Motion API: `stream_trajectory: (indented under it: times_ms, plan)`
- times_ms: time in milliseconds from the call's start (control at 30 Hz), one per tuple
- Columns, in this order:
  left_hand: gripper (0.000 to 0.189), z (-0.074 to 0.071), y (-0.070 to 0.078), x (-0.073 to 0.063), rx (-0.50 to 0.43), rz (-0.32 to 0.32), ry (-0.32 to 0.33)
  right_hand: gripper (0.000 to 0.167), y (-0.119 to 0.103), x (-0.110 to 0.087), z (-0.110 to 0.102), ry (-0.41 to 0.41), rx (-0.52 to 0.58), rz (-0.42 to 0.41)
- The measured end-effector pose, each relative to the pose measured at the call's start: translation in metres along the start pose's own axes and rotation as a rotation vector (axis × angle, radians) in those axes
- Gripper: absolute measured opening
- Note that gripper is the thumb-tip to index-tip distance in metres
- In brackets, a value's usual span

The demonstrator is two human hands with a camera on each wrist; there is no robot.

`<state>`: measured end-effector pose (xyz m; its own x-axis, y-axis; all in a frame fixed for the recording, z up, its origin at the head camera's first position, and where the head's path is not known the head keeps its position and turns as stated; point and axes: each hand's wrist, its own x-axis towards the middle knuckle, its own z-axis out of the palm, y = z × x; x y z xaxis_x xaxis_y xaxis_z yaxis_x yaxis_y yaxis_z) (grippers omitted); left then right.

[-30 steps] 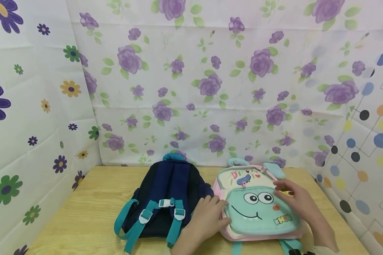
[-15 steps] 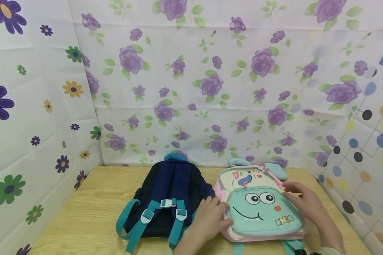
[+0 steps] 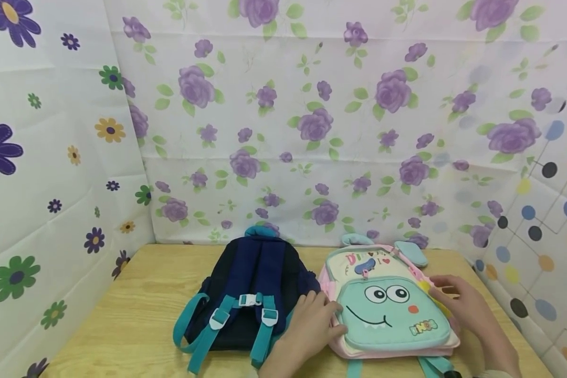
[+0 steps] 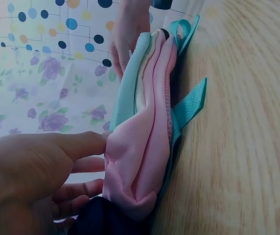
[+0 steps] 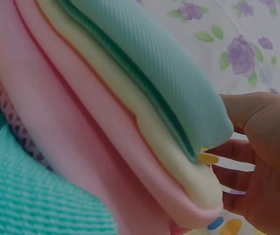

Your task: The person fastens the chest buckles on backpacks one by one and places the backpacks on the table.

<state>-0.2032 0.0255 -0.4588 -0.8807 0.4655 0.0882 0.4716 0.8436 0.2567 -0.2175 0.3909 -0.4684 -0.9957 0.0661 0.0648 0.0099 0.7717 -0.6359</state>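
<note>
A child's backpack in mint, cream and pink lies front up on the table, with a smiling cartoon face on its pocket. My left hand touches its left side; in the left wrist view the thumb meets the pink side panel. At the opposite side is my right hand, its fingers loosely bent by a small yellow piece. The right wrist view has the fingers beyond the bag's edge; their tips are partly hidden. Left of it lies a navy backpack, straps up.
Both bags lie on a light wooden table. Teal straps trail from the navy bag toward the near side. A rose-patterned cloth hangs behind, and patterned cloths stand at the left and right.
My right hand has slid rightward and slightly down along the bag's side, and more of the yellow piece shows. The left hand stays at the left side. The head view has shifted slightly.
</note>
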Motion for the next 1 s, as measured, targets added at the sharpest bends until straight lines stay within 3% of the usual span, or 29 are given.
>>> stream_trajectory:
  times_ms: [200, 500, 700, 1000]
  plan:
    - [0.037, -0.001, 0.001, -0.002, 0.016, 0.013, 0.008, 0.076, 0.014, 0.002, 0.003, -0.104, 0.043, 0.091]
    - [0.037, 0.001, 0.007, 0.006, 0.054, 0.045, 0.032, 0.074, 0.031, 0.001, -0.005, -0.168, 0.049, 0.057]
    - [0.037, 0.000, 0.009, 0.006, 0.045, 0.037, 0.035, 0.075, 0.026, 0.001, -0.009, -0.199, 0.070, 0.059]
    - [0.037, -0.004, 0.003, -0.001, 0.048, 0.023, 0.020, 0.071, 0.016, 0.000, 0.003, -0.198, 0.126, 0.025]
